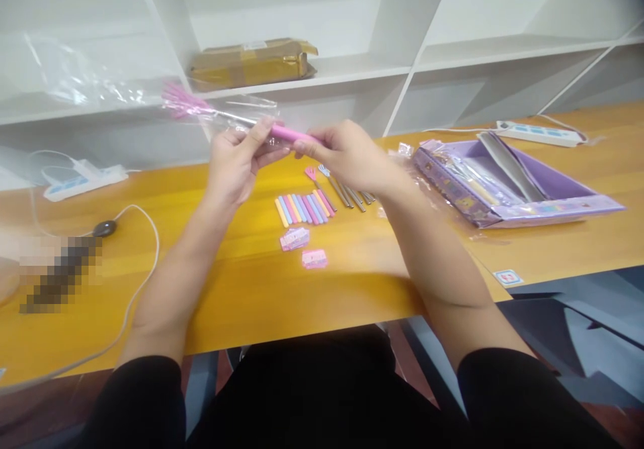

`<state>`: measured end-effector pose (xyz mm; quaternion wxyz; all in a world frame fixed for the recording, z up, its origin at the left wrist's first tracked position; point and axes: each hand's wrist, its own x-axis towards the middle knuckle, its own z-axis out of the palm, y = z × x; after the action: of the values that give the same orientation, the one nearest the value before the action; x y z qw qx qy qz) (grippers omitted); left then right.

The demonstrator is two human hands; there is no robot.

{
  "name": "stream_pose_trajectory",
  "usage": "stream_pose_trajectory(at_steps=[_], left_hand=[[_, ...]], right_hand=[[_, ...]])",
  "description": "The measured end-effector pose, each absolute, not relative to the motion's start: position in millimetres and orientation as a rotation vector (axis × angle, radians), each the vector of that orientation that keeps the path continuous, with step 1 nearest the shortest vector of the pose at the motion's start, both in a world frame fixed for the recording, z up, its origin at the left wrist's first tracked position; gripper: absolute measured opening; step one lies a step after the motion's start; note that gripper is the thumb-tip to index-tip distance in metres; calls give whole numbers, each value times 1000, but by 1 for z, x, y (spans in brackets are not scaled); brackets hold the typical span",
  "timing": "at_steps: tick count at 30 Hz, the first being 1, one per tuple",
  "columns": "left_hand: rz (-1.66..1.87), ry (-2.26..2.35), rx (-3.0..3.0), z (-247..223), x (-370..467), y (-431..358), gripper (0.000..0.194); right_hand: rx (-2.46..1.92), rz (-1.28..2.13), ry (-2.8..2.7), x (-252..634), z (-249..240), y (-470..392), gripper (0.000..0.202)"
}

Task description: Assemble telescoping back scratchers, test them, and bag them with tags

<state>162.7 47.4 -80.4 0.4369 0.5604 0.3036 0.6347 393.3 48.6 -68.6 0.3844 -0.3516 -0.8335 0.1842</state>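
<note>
A long tool with a pink handle [289, 133], a metal rod and a pink fingered head [186, 102] is held up above the table. Clear plastic wrapping [254, 105] surrounds its rod and head. My left hand [239, 160] pinches the wrapping and the tool near the middle. The fingers of my right hand [347, 154] are closed on the handle's end. Below lie a row of pastel sticks [302, 209], several metal rods [352, 196], two of them with pink [312, 173] and blue heads [324, 170], and small printed cards [294, 238].
On the right, an open purple box [548, 212] holds wrapped items. Power strips [541, 133] lie at the table's back on both sides. A cable [157, 234] loops at left. A brown package [254, 63] sits on the white shelf [362, 66].
</note>
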Motion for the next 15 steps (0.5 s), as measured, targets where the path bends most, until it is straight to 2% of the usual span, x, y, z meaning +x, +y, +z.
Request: stream_pose_trajectory(at_steps=[8,15], left_hand=[[1677,784,1348,-67,142,52,46],[1613,800,1416,-67,136,55,49]], right_hand=[[-813,617,-2039,408,-62,55,40],[-775,658,-2007,409,-61,56,38]])
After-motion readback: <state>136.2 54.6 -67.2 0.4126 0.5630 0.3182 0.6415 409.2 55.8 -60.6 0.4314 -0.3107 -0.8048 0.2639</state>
